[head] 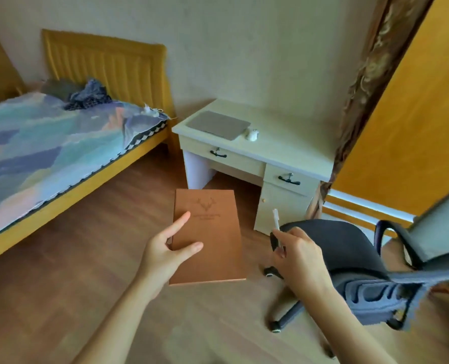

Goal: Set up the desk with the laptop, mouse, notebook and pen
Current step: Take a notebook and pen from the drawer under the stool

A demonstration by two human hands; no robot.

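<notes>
My left hand (165, 250) holds a brown notebook (213, 240) with a deer emblem, gripping its left edge, thumb on the cover, flat above the floor. My right hand (298, 254) pinches a white pen (276, 220) that points up and away. Ahead stands a pale desk (291, 151) against the wall. On it lies a shut grey laptop (218, 124), with a white mouse (252, 134) just to its right. Both hands are well short of the desk.
A dark office chair (349, 256) on castors stands at my right, between me and the desk's drawer side. A bed (60, 148) with a patterned cover fills the left. An orange door (415, 114) and curtain (362, 82) stand right of the desk. Wooden floor lies ahead.
</notes>
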